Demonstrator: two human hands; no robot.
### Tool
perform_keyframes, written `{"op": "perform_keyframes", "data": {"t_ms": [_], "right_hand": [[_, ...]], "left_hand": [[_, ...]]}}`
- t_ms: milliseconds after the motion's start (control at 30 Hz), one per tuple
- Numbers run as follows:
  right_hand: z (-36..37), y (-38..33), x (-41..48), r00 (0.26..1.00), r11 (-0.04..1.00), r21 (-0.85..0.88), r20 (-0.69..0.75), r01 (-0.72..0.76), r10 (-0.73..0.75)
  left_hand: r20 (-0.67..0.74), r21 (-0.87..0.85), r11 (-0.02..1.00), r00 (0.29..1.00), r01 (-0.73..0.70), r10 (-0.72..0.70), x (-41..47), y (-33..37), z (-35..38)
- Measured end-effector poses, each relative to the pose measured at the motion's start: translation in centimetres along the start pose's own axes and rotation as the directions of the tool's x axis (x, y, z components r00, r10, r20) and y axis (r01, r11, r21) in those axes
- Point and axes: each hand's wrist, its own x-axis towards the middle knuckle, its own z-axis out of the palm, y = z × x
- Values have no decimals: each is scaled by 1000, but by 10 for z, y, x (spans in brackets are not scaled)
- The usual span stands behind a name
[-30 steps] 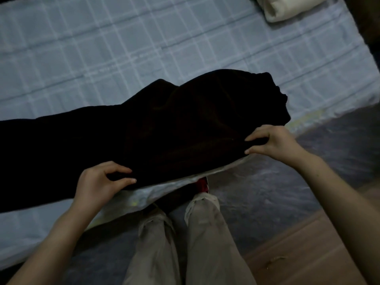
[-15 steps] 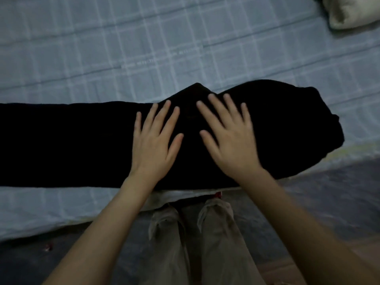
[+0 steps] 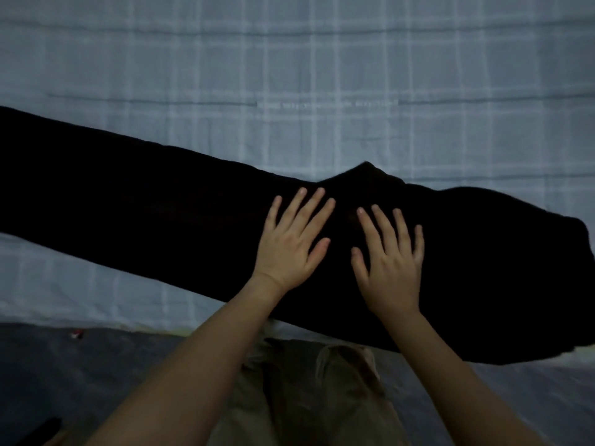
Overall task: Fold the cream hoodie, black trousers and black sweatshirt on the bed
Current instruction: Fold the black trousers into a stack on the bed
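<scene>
The black trousers point(image 3: 145, 204) lie in a long band across the near side of the bed, from the far left edge of view to the right, folded lengthwise. My left hand point(image 3: 294, 243) rests flat on them near the middle, fingers spread. My right hand point(image 3: 391, 262) lies flat beside it on the wider right part, fingers also spread. Neither hand grips the cloth. A small peak of fabric point(image 3: 365, 170) rises just beyond my fingertips. The cream hoodie and black sweatshirt are out of view.
The bed carries a pale blue checked sheet point(image 3: 354, 75) that fills the upper half of the view. Its near edge point(image 3: 154, 326) runs just below the trousers. Dark grey floor covering point(image 3: 80, 375) lies below, and my beige trouser legs point(image 3: 315, 391) stand against the bed.
One second ago both hands pinched the near edge of the trousers; they let go and now press flat on top. The view has shifted left, and the cream bundle at top right has left the frame.
</scene>
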Motion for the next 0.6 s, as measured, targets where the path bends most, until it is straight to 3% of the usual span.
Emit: {"op": "perform_keyframes", "data": {"t_ms": [100,167,233,333,400,533,600], "right_hand": [[-15,-22,8,997,992,102,-22,-74,77],[-25,-48,20,990,972,208,-68,-107,123],[-32,-73,32,976,948,279,-107,-155,191],[-35,-119,43,950,925,334,-183,-182,253],[-31,-159,48,952,936,333,-231,-115,199],[-5,-259,67,985,961,271,-172,57,-10],[16,-301,76,987,971,199,-116,132,-111]], "left_hand": [[-14,-180,983,1000,-16,14,2,-4,-19],[-81,-435,900,997,-37,2,-2,-20,-38],[-178,-548,833,984,-75,-29,-15,-45,-60],[-257,-388,916,966,-103,0,-43,-106,-90],[-253,-270,962,967,-51,-20,-63,-160,-104],[-106,-91,976,973,197,-206,-98,-271,-111],[4,5,973,973,233,-233,-109,-314,-102]]}}
